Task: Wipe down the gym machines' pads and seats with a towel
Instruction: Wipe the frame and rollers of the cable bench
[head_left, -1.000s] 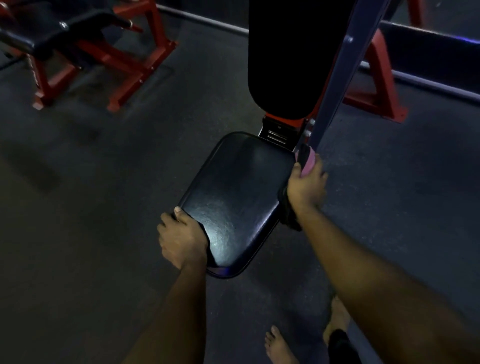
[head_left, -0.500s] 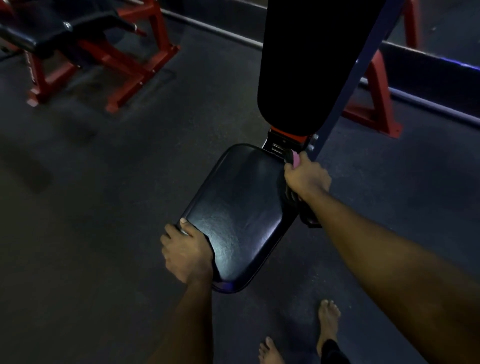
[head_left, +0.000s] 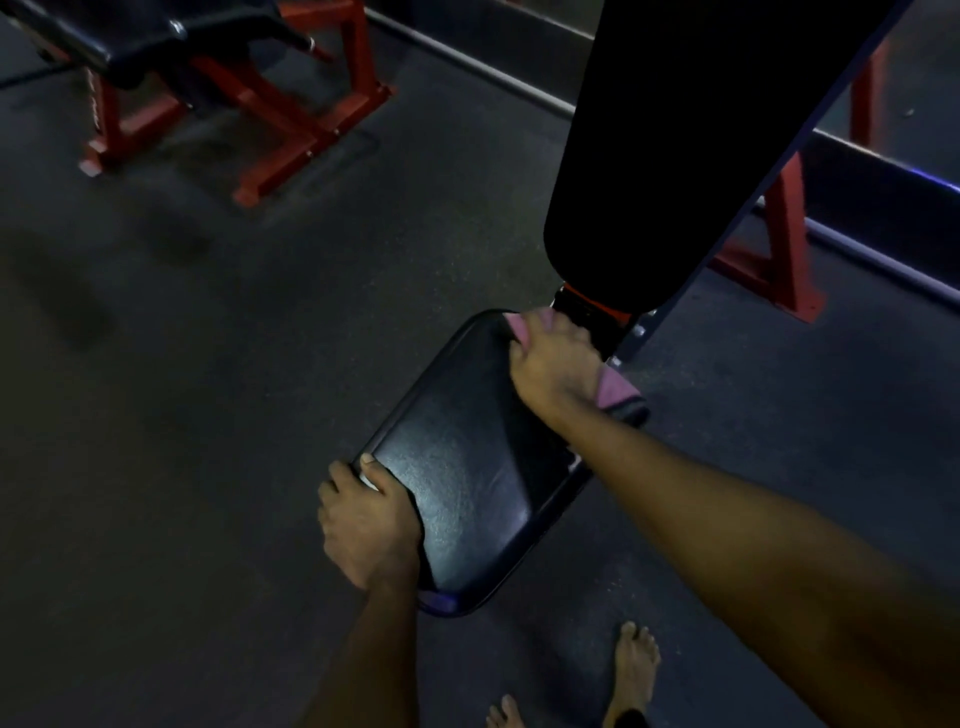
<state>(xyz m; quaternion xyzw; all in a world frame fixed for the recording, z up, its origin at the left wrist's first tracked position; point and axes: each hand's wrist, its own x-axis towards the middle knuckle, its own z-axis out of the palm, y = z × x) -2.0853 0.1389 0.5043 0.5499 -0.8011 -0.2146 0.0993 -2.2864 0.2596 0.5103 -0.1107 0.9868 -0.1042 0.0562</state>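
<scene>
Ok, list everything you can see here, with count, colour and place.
seat: one, black, centre
back pad: one, black, upper right, upright
towel: one, pink, seat's far end, under the right hand
bench: one, black on red frame, upper left
red frame: one, right, behind the back pad
floor: one, dark grey, all around
feet: two, bare, bottom edge
left hand: one, grips the seat's near left edge
right hand: one, holds the towel on the seat

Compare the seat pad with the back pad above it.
The seat pad lies nearly flat; the back pad stands steeply. The seat pad shines; the back pad looks dull. The left hand and the right hand, with the towel, touch the seat pad, not the back pad. Both are black.
</scene>
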